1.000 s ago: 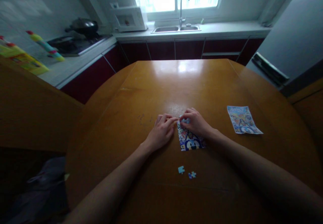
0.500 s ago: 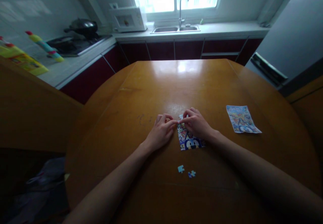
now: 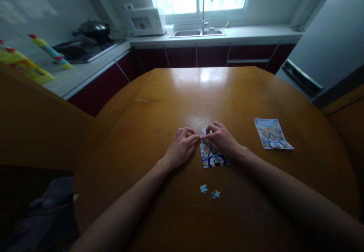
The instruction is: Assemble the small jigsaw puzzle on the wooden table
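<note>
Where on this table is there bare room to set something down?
The table shows bare wood beyond both hands toward the sink, and left of the left hand. A narrower patch separates the right hand from the printed sheet. It is crowded where the fingertips meet over the puzzle; loose pieces lie just nearer the person.

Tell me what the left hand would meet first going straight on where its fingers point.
The left hand would likely meet the right hand first, at the upper left edge of the puzzle; whether they touch is unclear.
</note>
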A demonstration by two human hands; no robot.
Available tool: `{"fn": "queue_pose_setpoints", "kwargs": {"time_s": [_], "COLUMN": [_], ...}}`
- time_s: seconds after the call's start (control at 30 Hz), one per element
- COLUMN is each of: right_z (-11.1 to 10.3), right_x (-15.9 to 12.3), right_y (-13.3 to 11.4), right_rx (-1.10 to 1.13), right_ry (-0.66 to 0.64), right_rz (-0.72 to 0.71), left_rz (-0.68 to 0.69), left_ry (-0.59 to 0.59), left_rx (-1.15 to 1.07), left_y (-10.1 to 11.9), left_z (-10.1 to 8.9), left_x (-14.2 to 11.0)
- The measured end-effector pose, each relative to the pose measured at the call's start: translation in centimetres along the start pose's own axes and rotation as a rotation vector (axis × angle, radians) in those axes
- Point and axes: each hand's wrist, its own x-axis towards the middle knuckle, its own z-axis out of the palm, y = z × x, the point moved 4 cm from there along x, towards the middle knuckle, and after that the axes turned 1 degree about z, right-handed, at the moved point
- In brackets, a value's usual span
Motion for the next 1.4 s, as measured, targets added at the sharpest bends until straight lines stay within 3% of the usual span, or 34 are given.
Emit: {"fn": "queue_pose_setpoints", "kwargs": {"time_s": [0.13, 0.33, 0.73, 1.1, 1.27, 1.4], "right_z": [0.0, -0.3, -0.4, 0.0, -2.5, -3.8], "right_x": [0.0, 0.0, 0.5, 0.3, -0.3, -3.6], "right_y": [0.1, 0.7, -0.7, -0.3, -2.3, -5.6], "right_rx": [0.027, 0.055, -0.208, -0.146, 0.042, 0.154], "right_ry": [0.017, 0.143, -0.033, 0.038, 0.111, 0.013], "right_rz": [0.006, 0.097, -0.016, 0.027, 0.044, -0.036], "left_rz": [0.004, 0.01, 0.004, 0.009, 0.0, -0.009], "left_ry": [0.0, -0.009, 0.008, -0.001, -0.015, -0.025], "left_rx": [0.005, 0.024, 0.017, 0.038, 0.069, 0.074], "left_y": [0.0, 0.0, 0.1, 0.1, 0.1, 0.0], "left_z": [0.0, 0.1, 0.0, 0.0, 0.1, 0.2], "left_x": [0.0, -0.1, 0.1, 0.0, 0.0, 0.0]}}
